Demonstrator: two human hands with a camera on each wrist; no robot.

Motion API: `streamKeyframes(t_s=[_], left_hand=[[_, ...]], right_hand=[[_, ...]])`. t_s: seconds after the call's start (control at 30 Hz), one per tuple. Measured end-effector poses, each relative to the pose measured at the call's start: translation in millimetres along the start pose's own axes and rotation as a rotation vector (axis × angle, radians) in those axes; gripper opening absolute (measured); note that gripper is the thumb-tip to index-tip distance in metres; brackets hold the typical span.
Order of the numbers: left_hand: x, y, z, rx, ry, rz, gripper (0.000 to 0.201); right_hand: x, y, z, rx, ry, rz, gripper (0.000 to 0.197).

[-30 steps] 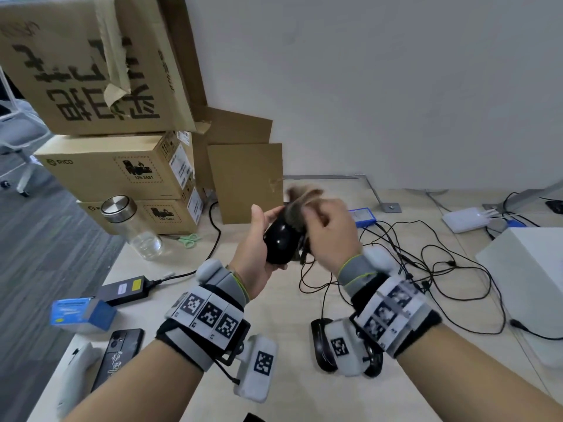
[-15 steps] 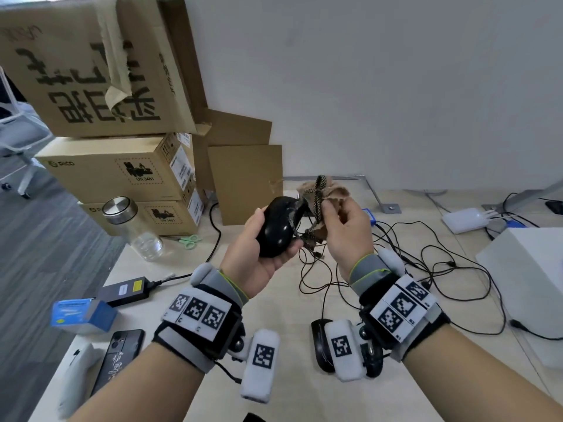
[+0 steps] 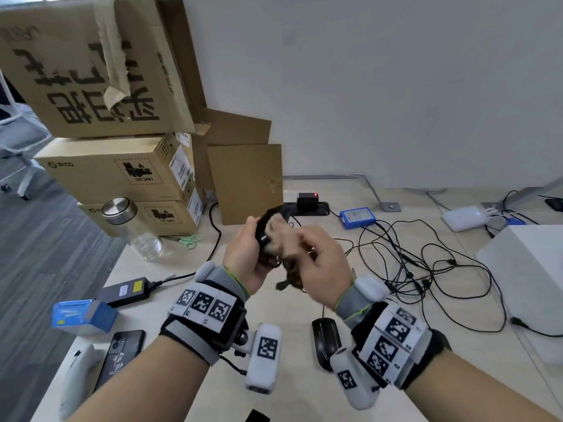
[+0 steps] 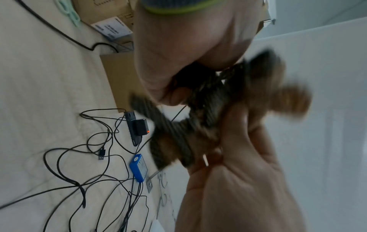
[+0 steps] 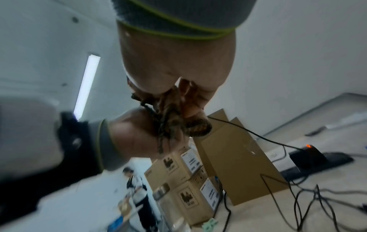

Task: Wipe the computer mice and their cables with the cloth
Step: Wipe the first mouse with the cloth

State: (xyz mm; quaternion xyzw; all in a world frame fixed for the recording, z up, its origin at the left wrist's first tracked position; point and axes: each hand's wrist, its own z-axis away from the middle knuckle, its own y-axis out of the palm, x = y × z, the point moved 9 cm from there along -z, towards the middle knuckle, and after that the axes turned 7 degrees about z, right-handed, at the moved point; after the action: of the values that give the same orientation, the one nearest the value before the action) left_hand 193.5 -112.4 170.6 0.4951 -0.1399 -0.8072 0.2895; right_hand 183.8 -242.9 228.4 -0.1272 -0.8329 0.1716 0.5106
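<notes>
Left hand (image 3: 243, 257) grasps the black mouse (image 3: 264, 226) clear of the table (image 3: 170, 376), steadying it while right hand (image 3: 323, 269), fingers clenched on the cloth (image 3: 281, 236), wipes it.

Stacked cardboard boxes (image 3: 115, 166) are seen at the table's far left corner, with a glass jar (image 3: 134, 229) and green scissors (image 3: 187, 240) placed just in front. A power brick (image 3: 125, 292), a blue box (image 3: 82, 315) and a phone (image 3: 120, 359) are laid along the left edge. A small blue device (image 3: 357, 217) is set by the wall, near a lit charger (image 3: 307, 201).
</notes>
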Motion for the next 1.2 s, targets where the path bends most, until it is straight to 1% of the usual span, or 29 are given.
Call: streamKeyframes(t_s=[0.07,0.1,0.13,0.2,0.27,0.33,0.4,0.47,0.5,0.57,0.67,0.73,0.83,0.87,0.9,0.93,0.97,1.03,1.1,1.13,1.17,1.2], left_hand=[[-0.1,-8.9,-1.1,-0.074,-0.03,0.03,0.044],[0.5,-10.1,-0.7,-0.086,-0.049,0.068,0.044],[1.2,-10.3,-0.3,-0.089,-0.071,0.114,0.046],[3.5,-8.1,1.0,-0.073,-0.109,0.198,0.045],[6.3,-0.4,6.6,-0.019,-0.125,0.19,0.041],[9.2,9.3,11.2,0.039,-0.095,0.078,0.043],[10.9,16.1,13.6,0.086,-0.025,-0.162,0.055],[12.7,24.8,14.6,0.156,0.05,-0.375,0.063],[11.9,25.9,14.4,0.163,0.073,-0.408,0.064],[10.0,21.4,13.9,0.12,0.065,-0.352,0.065],[9.5,11.5,9.6,0.064,-0.011,-0.168,0.06],[7.5,9.1,10.2,0.079,-0.068,-0.069,0.062],[11.3,14.3,14.5,0.155,-0.181,0.085,0.07],[12.8,15.1,15.2,0.17,-0.196,0.086,0.069],[13.3,13.2,13.7,0.159,-0.184,0.032,0.066],[13.0,8.5,11.9,0.131,-0.154,-0.065,0.062],[11.6,6.3,11.1,0.117,-0.12,-0.158,0.057],[8.5,4.8,11.0,0.106,-0.062,-0.27,0.049],[7.9,7.7,15.4,0.119,-0.052,-0.311,0.049],[8.6,8.0,14.8,0.12,-0.047,-0.319,0.049],[9.0,8.7,15.6,0.113,-0.04,-0.315,0.048],[9.7,6.9,13.5,0.097,-0.026,-0.306,0.047]], right_hand=[[-27.7,-16.0,-9.2,-0.108,0.265,-0.219,0.021],[-36.9,-21.7,-11.6,-0.144,0.371,-0.355,0.026],[-41.4,-24.4,-14.0,-0.145,0.44,-0.474,0.027],[-42.5,-26.7,-21.1,-0.114,0.469,-0.601,0.021],[-40.1,-24.8,-22.8,-0.117,0.462,-0.651,0.019],[-38.3,-21.6,-19.2,-0.142,0.465,-0.581,0.018],[-31.8,-14.8,-14.8,-0.114,0.441,-0.427,0.009],[-25.0,-12.1,-14.3,-0.096,0.353,-0.229,0.013],[-21.6,-13.5,-15.3,-0.097,0.305,-0.144,0.018],[-14.9,-16.8,-18.6,-0.092,0.234,-0.03,0.022],[-5.3,-14.4,-17.9,-0.047,0.083,0.154,0.02],[4.6,-6.2,-7.1,0.023,-0.023,0.189,0.022],[21.1,5.3,9.8,0.108,-0.183,0.177,0.021],[26.4,5.3,10.3,0.108,-0.239,0.186,0.02],[29.1,3.7,7.5,0.101,-0.271,0.2,0.019],[26.5,1.0,2.0,0.08,-0.263,0.209,0.018],[20.9,-3.5,-5.7,0.046,-0.216,0.213,0.017],[-0.1,-15.9,-22.8,-0.043,-0.032,0.198,0.016],[-19.2,-26.9,-32.8,-0.125,0.139,0.206,0.009],[-21.6,-27.6,-34.1,-0.143,0.174,0.226,0.006],[-17.9,-24.0,-32.7,-0.144,0.172,0.249,0.005],[-9.7,-16.3,-28.4,-0.129,0.138,0.263,0.008]])
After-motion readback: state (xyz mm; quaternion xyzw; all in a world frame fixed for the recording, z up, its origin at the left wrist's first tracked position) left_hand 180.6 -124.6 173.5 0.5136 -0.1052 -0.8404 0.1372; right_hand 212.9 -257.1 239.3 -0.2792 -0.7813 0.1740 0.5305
